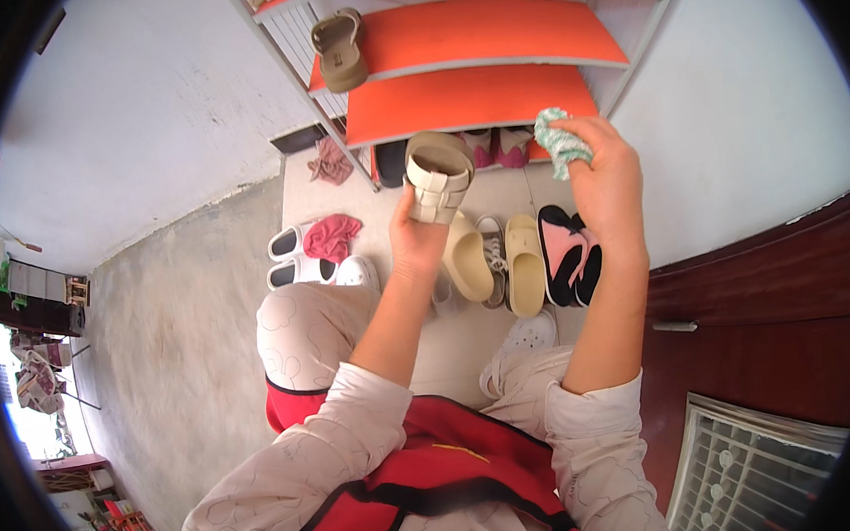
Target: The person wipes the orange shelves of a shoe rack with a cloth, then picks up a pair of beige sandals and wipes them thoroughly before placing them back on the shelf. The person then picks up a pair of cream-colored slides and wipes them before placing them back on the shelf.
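Note:
My left hand (pixel 420 237) grips a cream and tan strapped sandal (pixel 437 185) by its toe end, holding it up in front of the shoe rack. In my right hand (pixel 604 169) is a bunched green and white cloth (pixel 561 143), raised to the right of the sandal and apart from it. A brown thong-style sandal (pixel 342 53) sits at the left end of an orange rack shelf (pixel 485 35). Below my hands, a pair of yellow slides (pixel 524 267), a grey laced sneaker (pixel 494 255) and pink and black slippers (pixel 563 255) stand on the tiles.
White slippers (pixel 295 272) lie at the left with a dark pink cloth (pixel 332 236) over them. A dusty pink cloth (pixel 332 162) rests by the rack's left leg. Shoes with pink heels (pixel 511 149) sit on the bottom level. A dark red wooden cabinet (pixel 752 313) borders the right.

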Demonstrator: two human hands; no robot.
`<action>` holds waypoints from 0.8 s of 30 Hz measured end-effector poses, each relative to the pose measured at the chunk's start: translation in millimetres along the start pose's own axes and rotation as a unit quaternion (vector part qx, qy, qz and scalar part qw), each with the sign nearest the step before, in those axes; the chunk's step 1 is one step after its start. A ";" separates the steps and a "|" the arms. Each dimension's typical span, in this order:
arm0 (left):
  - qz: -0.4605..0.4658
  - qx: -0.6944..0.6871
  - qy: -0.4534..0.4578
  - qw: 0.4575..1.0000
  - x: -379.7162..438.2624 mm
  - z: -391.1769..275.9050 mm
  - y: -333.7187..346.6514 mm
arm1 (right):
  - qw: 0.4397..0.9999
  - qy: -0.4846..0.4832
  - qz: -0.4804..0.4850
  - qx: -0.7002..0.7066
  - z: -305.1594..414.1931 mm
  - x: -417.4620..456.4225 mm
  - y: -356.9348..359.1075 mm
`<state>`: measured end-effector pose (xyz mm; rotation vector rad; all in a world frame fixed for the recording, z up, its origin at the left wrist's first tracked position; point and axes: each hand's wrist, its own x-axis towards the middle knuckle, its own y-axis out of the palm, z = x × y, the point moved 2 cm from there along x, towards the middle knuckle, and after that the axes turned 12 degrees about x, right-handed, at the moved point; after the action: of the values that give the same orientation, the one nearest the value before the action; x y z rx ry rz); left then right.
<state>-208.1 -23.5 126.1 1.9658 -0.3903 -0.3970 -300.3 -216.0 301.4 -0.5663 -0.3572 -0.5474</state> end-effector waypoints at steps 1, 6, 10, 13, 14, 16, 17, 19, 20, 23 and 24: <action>0.009 -0.004 0.015 1.000 4.4 -14.9 22.3 | 1.000 0.002 -0.001 0.021 0.7 1.3 3.5; 0.185 0.045 -0.007 0.982 20.0 -71.3 121.6 | 0.955 0.154 -0.011 0.254 25.5 6.6 3.9; 0.206 0.081 -0.064 0.973 13.5 -98.3 155.3 | 0.940 0.132 -0.061 0.310 24.0 8.2 23.6; 0.229 0.022 -0.103 0.968 5.1 -102.9 157.0 | 0.931 0.154 -0.059 0.325 26.1 7.3 37.9; 0.231 0.021 -0.095 0.968 2.3 -104.0 152.7 | 0.929 0.167 -0.044 0.328 25.7 6.6 40.5; 0.201 -0.023 -0.116 0.972 -3.3 -97.1 138.6 | 0.931 0.140 -0.056 0.331 23.9 3.4 44.6; 0.185 -0.045 -0.127 0.973 -3.1 -94.6 133.7 | 0.932 0.127 -0.061 0.333 23.3 3.5 46.9; 0.164 -0.091 -0.166 0.968 -8.1 -91.1 135.4 | 0.927 0.127 -0.069 0.346 27.4 2.2 45.9; 0.140 -0.115 -0.184 0.966 -9.9 -89.7 134.5 | 0.924 0.127 -0.073 0.352 29.6 1.8 46.3; 0.142 -0.102 -0.185 0.967 -9.1 -88.5 135.0 | 0.945 0.053 -0.083 0.312 37.7 1.7 55.4; 0.144 -0.090 -0.183 0.968 -8.9 -88.1 136.0 | 0.965 -0.014 -0.074 0.250 39.5 1.5 59.0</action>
<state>-190.0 -3.5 286.1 1.6258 -0.8366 -0.5864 -271.7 -151.5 309.4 -0.0598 -0.5459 -0.5672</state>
